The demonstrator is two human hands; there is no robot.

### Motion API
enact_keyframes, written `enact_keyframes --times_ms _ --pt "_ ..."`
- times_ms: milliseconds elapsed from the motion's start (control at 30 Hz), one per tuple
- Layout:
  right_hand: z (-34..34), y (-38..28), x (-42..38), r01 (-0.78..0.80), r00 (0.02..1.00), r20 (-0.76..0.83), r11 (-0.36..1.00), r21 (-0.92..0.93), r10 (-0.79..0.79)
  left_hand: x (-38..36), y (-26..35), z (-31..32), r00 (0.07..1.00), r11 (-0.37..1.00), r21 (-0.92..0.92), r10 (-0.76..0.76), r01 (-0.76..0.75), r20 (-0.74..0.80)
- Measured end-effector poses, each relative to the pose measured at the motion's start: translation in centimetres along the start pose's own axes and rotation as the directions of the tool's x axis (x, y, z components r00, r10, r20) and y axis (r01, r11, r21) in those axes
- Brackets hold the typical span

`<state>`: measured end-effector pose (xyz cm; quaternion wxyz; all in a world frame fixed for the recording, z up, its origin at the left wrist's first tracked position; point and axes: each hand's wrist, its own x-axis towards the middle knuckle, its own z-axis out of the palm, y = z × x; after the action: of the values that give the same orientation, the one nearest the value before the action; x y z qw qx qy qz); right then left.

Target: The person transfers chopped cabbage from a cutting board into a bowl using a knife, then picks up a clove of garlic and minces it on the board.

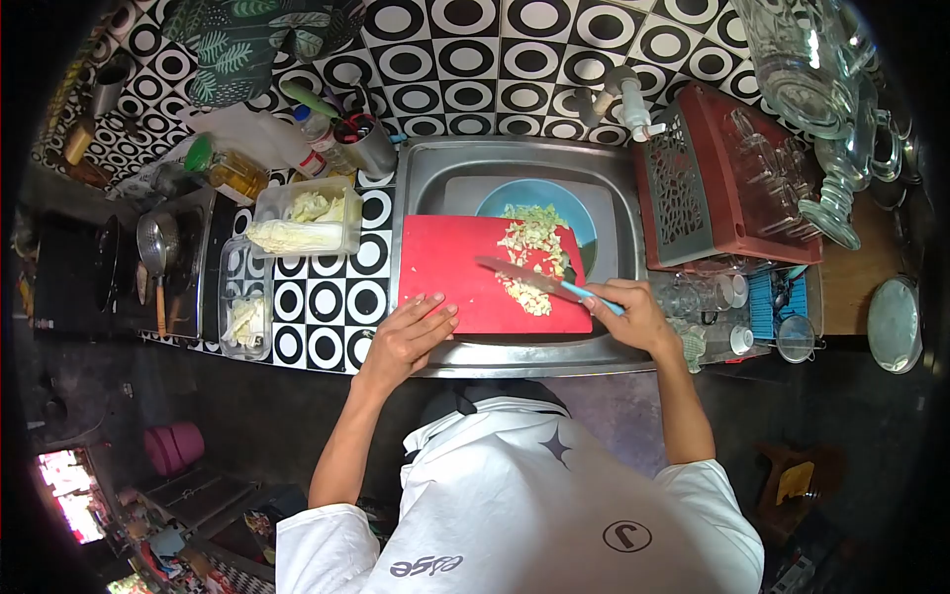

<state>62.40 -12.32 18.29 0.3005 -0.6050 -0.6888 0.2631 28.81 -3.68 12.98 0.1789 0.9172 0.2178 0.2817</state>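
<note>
A red cutting board (445, 267) lies across the sink, partly over a blue bowl (495, 196). Chopped pale cabbage (534, 243) is spread over the board's right half, and some pieces show in the bowl. My right hand (636, 315) grips the light-blue handle of a knife (524, 273); its blade points left and lies across the chopped pieces. At the board's lower left corner, my left hand (408, 335) rests flat with its fingers stretched onto the surface, holding nothing.
Left of the sink (421, 158) stand a plastic container (346, 233) with cabbage and a smaller container (262, 342) with leaf pieces. Farther left is a stove with a skimmer (153, 247). A red dish rack (732, 188) with glasses stands at right. Bottles and a utensil cup (371, 148) line the back.
</note>
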Motion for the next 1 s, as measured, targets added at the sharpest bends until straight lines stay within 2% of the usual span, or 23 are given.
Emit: enact_keyframes --times_ms 33,200,267,500,600,667,767,933,1000 --pt "0.3 0.1 -0.1 0.015 0.999 0.038 1.0 0.018 -0.016 0.2 -0.1 0.0 1.0 1.0 0.013 0.0 0.0 0.005" --pt "0.9 1.6 0.2 0.024 1.0 0.02 0.999 -0.032 -0.024 0.4 -0.3 0.3 1.0 1.0 0.022 0.002 -0.002 0.002" --pt "0.4 1.9 0.7 -0.062 0.998 0.021 0.997 -0.055 0.063 0.4 -0.3 0.2 1.0 0.999 0.038 0.01 -0.011 0.004" --pt "-0.6 1.5 2.1 -0.017 0.999 -0.036 0.997 -0.069 0.015 0.3 -0.2 0.0 1.0 1.0 0.026 0.007 -0.007 0.001" --pt "-0.8 -0.7 1.3 -0.036 0.998 0.043 0.997 -0.064 0.039 0.3 -0.1 -0.2 1.0 1.0 0.014 -0.005 0.005 0.016" --pt "-0.3 -1.2 0.4 0.016 0.992 0.124 0.999 -0.05 -0.01 0.4 0.0 -0.2 1.0 1.0 0.006 -0.007 0.007 0.01" --pt "0.5 -1.5 -0.8 0.025 0.988 0.15 0.999 -0.021 -0.021 0.5 0.3 -0.4 1.0 1.0 -0.002 -0.016 0.016 -0.004" --pt "0.9 -0.1 -0.8 -0.046 0.988 0.143 0.998 -0.029 0.05 0.6 0.2 -0.3 1.0 1.0 -0.01 -0.014 0.014 0.0" --pt "1.0 0.8 -0.2 -0.027 0.996 0.08 0.997 -0.067 0.033 0.7 0.2 -0.3 1.0 1.0 -0.014 -0.005 0.005 0.003"
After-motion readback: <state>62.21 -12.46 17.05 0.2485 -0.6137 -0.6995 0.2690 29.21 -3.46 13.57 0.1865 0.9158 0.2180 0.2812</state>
